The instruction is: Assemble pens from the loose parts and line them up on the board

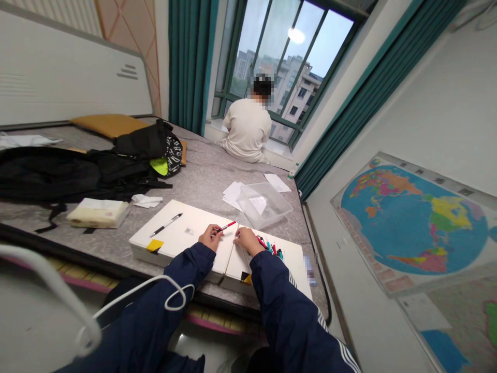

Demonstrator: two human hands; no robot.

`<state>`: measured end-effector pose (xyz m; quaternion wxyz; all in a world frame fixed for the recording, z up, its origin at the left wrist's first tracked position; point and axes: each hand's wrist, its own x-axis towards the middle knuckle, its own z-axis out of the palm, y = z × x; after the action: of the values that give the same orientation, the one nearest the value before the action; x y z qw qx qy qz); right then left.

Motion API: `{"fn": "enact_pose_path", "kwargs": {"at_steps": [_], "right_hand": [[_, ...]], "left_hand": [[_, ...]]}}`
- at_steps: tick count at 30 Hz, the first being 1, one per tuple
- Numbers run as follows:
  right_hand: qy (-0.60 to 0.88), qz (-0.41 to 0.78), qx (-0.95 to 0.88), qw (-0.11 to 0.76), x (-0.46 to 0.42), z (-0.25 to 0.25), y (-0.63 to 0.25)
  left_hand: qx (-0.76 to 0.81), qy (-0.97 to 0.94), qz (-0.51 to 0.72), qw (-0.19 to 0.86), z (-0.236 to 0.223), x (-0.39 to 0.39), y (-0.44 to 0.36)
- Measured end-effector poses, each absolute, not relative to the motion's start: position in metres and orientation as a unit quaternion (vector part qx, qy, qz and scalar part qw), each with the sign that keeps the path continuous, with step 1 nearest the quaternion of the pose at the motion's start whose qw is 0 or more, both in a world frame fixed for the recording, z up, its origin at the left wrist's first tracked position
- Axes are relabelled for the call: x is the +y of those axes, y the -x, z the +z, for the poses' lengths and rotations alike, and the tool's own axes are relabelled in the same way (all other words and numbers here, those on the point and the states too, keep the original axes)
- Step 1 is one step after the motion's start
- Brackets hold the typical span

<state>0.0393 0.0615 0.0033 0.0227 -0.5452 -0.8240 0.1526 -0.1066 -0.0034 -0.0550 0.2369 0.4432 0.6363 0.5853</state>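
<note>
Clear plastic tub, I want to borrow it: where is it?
In the head view, the tub lies on the mattress just beyond the white board, with loose papers at its left.

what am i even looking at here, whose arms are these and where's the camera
This picture comes from a camera worn on someone's head, looking forward and down, so the two arms in navy sleeves are that person's own. Their left hand holds a red pen, and their right hand rests on a white folded board. More pens lie beside the right hand. The board sits on a grey mattress, along with a clear plastic box and a black backpack. Another person sits by the window.
</note>
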Motion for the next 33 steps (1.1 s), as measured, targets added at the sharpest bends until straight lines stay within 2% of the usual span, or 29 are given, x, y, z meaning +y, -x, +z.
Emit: {"fn": "enact_pose_path", "kwargs": {"at_steps": [14, 23, 33], "right_hand": [[0.502, 0.154, -0.849, 0.061, 0.066, -0.009, -0.047], [0.48, 0.095, -0.871, 0.043, 0.058, -0.008, -0.045], [0.507, 0.077, -0.848, 0.135, 0.041, -0.001, -0.072]], "left_hand": [[0.642, -0.442, 0.583, 0.229, -0.056, -0.003, 0.106], [0.654, -0.446, 0.57, 0.221, -0.061, -0.001, 0.106], [0.642, -0.453, 0.574, 0.23, -0.058, -0.003, 0.105]]}}
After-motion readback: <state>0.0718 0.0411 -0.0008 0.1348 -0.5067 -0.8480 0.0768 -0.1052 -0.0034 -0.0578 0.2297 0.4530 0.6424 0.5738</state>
